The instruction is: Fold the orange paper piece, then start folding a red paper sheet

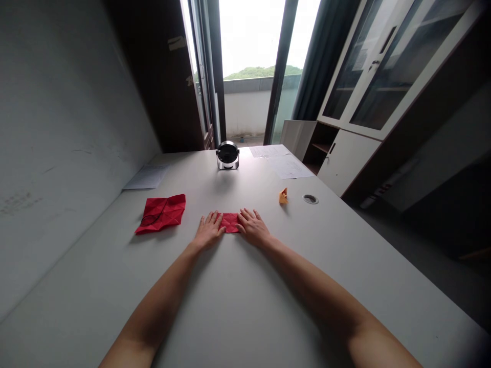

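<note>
1. A small folded red paper (pixel 230 222) is seen lying flat on the white table (pixel 238 306), in front of the person, about in the middle of the table's width.
2. The left hand (pixel 209 231) is laid flat on the left end of this paper, with the fingers stretched and pressed down; nothing is gripped by it.
3. The right hand (pixel 253 227) is laid in the same way on the right end of the paper, palm down, fingers slightly spread.
4. The middle part of the red paper is left uncovered between the two hands.
5. A larger creased red sheet (pixel 161 213) is placed on the table well to the left of the hands.
6. A small orange folded figure (pixel 283 196) is found to the right, near a round cable hole (pixel 310 199).
7. A small round fan (pixel 227 155) and some white papers (pixel 286 164) are seen at the far side.
</note>
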`<state>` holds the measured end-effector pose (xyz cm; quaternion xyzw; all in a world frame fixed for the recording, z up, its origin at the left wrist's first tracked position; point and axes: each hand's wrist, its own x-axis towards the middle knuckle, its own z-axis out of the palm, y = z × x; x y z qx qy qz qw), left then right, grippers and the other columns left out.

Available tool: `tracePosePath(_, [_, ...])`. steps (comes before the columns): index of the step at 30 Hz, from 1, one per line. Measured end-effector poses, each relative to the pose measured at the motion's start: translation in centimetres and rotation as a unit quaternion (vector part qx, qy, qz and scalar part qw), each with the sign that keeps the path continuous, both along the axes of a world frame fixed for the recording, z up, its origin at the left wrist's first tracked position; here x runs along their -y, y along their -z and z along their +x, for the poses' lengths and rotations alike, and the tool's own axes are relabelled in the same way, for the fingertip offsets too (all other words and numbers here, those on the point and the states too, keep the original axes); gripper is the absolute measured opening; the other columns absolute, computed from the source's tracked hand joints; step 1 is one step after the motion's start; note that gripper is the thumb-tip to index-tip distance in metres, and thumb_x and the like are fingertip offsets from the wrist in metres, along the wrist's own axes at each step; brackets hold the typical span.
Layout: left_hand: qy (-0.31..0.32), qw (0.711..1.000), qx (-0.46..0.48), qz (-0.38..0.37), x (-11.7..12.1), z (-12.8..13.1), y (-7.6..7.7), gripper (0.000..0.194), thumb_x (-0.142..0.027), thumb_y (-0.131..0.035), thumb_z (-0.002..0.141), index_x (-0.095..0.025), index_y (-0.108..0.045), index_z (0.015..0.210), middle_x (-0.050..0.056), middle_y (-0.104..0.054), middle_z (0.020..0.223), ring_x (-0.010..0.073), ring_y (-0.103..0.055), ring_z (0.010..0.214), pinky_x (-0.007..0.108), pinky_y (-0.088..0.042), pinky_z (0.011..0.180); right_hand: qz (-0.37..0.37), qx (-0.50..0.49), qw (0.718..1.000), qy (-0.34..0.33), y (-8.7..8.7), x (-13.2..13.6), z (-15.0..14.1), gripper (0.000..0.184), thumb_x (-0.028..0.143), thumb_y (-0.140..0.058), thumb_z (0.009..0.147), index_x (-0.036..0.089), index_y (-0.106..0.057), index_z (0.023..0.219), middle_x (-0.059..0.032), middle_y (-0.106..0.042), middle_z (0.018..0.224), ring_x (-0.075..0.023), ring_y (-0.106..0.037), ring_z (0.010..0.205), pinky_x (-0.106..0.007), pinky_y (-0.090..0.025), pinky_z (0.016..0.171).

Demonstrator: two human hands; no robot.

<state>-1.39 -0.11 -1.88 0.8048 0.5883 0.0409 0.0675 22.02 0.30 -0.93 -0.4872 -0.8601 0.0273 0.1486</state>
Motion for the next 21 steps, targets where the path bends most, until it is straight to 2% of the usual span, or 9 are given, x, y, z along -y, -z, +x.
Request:
tracePosePath(3, [0.023, 1.0, -0.003, 0.002, 0.0, 0.6, 0.2, 0.063, -0.052, -0.023, 0.098, -0.027, -0.021, 0.156, 0.004, -0.014, 0.164, 0.0265, -0.011, 0.151, 0.053, -0.009, 0.12, 0.01, -0.005, 0.999, -0.043, -0.3, 0.2, -0.4, 0.051, 0.04, -0.028, 0.103, 0.017, -0.045, 0.145, -0.0125, -0.038, 0.153, -0.0251, -0.029, 0.145, -0.05, -0.01, 0.121])
tracePosePath(8, [0.023, 1.0, 0.003, 0.008, 0.0, 0.9, 0.1, 0.057, -0.042, -0.023, 0.1, -0.028, -0.023, 0.155, 0.002, -0.016, 0.163, 0.0243, -0.013, 0.15, 0.052, -0.011, 0.12, -0.037, 0.0, 0.996, -0.08, -0.1, 0.0, -0.7, 0.05, 0.037, -0.027, 0.103, 0.023, -0.04, 0.148, -0.0067, -0.036, 0.155, -0.0233, -0.03, 0.145, -0.046, -0.02, 0.119])
tracePosePath(15, [0.01, 1.0, 0.007, -0.002, 0.1, 0.9, -0.3, 0.061, -0.05, -0.025, 0.098, -0.027, -0.023, 0.155, 0.004, -0.016, 0.163, 0.0252, -0.013, 0.15, 0.052, -0.009, 0.12, -0.063, 0.025, 0.997, -0.033, 0.4, -0.4, -0.2, 0.058, 0.047, -0.029, 0.101, 0.021, -0.032, 0.153, -0.0084, -0.025, 0.16, -0.0254, -0.019, 0.149, -0.047, -0.014, 0.12])
tracePosePath(21, [-0.051, 0.999, 0.015, -0.009, -0.3, -0.4, -0.7, 0.069, -0.059, -0.026, 0.096, -0.023, -0.026, 0.154, 0.008, -0.013, 0.163, 0.0289, -0.01, 0.151, 0.055, -0.007, 0.12, -0.035, 0.008, 0.999, 0.034, -0.1, -0.7, 1.2, 0.054, 0.042, -0.033, 0.1, 0.018, -0.042, 0.147, -0.0127, -0.032, 0.156, -0.0274, -0.022, 0.147, -0.051, -0.013, 0.119])
